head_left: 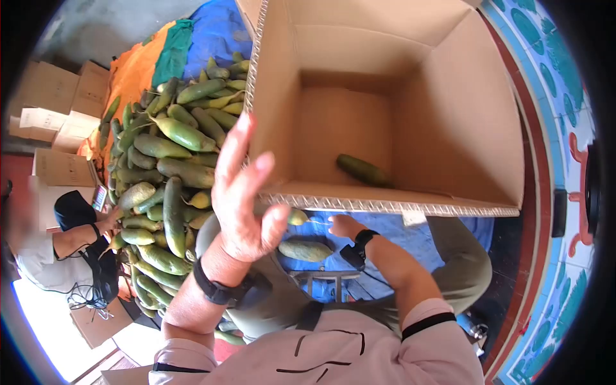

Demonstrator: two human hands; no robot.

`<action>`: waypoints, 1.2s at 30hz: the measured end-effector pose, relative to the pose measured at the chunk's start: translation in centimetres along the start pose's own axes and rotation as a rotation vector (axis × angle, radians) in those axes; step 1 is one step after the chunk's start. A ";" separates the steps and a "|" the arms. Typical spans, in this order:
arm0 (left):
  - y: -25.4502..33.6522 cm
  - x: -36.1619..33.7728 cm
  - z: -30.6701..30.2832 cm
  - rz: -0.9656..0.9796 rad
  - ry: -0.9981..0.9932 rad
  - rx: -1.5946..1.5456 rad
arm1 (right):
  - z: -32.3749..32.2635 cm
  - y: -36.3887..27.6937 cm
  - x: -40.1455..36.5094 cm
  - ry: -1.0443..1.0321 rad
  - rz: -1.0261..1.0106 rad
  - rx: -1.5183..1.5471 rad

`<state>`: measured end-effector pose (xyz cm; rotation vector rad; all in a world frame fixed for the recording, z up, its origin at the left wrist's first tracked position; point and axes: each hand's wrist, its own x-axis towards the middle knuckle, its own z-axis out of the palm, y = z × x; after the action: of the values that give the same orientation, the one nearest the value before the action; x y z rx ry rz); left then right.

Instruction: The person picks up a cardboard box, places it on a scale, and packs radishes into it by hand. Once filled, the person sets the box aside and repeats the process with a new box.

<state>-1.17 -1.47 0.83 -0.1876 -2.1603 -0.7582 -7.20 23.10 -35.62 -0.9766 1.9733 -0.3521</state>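
Spread open and gripping nothing, the left hand [247, 199] is lying with its fingers against the outer left wall of the cardboard box [449, 115], near the front corner. The right hand [344, 226] is reaching under the box's near edge. Its fingers are disappearing there, so I cannot tell whether it is open or closed.

The box is sitting directly in front of the person, over the knees, its open top facing the camera. One long green fruit [364, 171] is lying on its floor.

By my judgement the box is handling light, with stiff corrugated walls that would buckle if pinched mid-panel. The bottom edge and corners are offering the surest hold. The fruit is looking firm and smooth-skinned, best taken around its middle.

Whatever is carrying the box from below is hidden. A second fruit [305, 249] is showing beneath it on blue cloth [391, 226]. The pile of green fruit [173, 160] to the left may be mangoes. Another person [70, 250] beside it is being cut off by the lens edge.
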 end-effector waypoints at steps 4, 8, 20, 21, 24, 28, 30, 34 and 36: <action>0.0 -0.3 0.4 -0.021 0.040 -0.037 | 3.6 0.2 2.2 -0.073 0.060 0.066; -0.3 -0.7 0.6 -0.017 0.066 -0.094 | 4.1 0.3 2.9 -0.140 0.071 0.053; 0.4 0.4 1.3 -0.043 0.120 -0.128 | -9.3 -12.9 -9.9 -0.152 -0.284 0.024; 0.6 0.5 1.2 -0.030 0.137 -0.134 | -10.9 -13.4 -12.4 -0.156 -0.300 0.038; 0.8 0.5 1.2 -0.046 0.117 -0.089 | -18.2 -16.1 -22.2 -0.099 -0.365 0.210; 1.4 0.9 1.2 -0.077 0.121 -0.096 | -29.1 -22.0 -35.1 0.053 -0.322 0.303; 1.2 0.9 1.6 -0.073 0.141 -0.102 | -31.2 -22.1 -40.2 0.379 -0.580 0.408; 1.7 1.1 1.8 -0.077 0.175 -0.123 | -33.3 -25.9 -43.4 1.709 -0.625 0.631; 1.8 1.1 1.8 -0.091 0.177 -0.124 | -38.2 -27.2 -43.3 1.481 -0.795 0.942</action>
<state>-2.36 0.87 1.62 -0.0833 -1.9661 -0.9269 -11.45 33.26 27.31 -0.7866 1.8717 -2.7566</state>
